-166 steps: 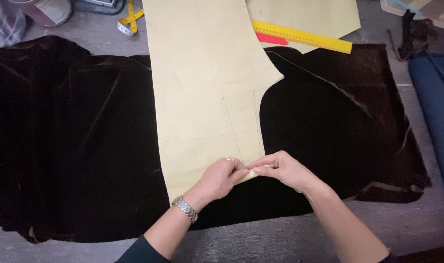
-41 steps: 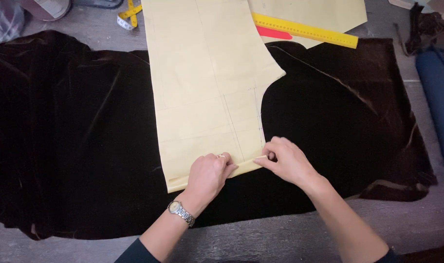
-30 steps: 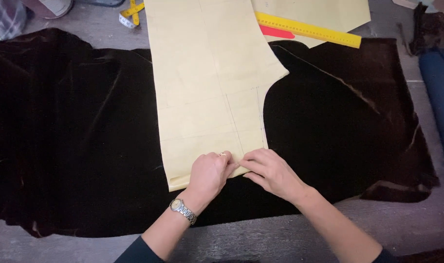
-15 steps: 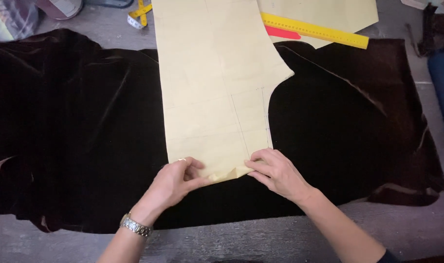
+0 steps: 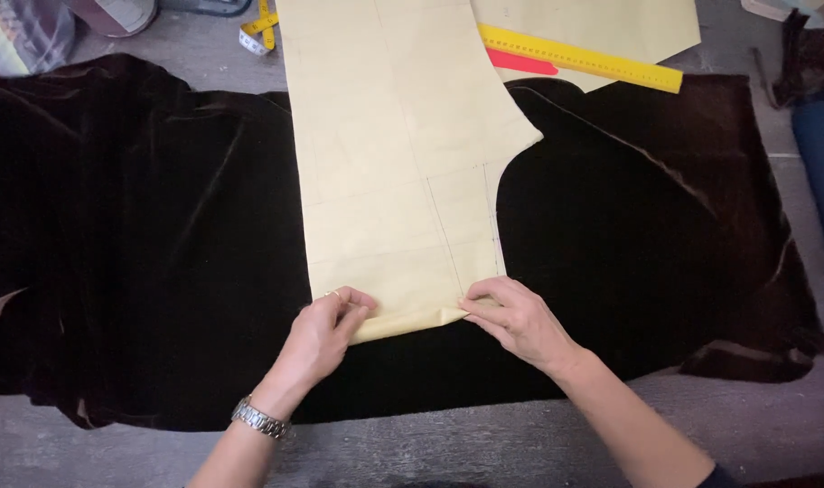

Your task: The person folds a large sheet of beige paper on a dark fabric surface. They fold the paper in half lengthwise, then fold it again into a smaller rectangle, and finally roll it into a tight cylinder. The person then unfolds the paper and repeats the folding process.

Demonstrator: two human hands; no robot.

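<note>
Leftward goes my left hand: a second ago it sat beside the right, now it's out at the near left corner of the pale yellow paper pattern. Fingers curled, pinching that corner of the hem edge between thumb and fingertips. My right hand has hardly shifted, fingers narrow and pinched on the near right corner, where the paper lifts in a small fold. Between my hands the bottom edge runs across, lying on the dark brown velvet fabric spread over the grey table. Silver wristwatch on my left wrist. Up top, yellow ruler lies across a second paper sheet, a yellow tape measure near the far edge.
</note>
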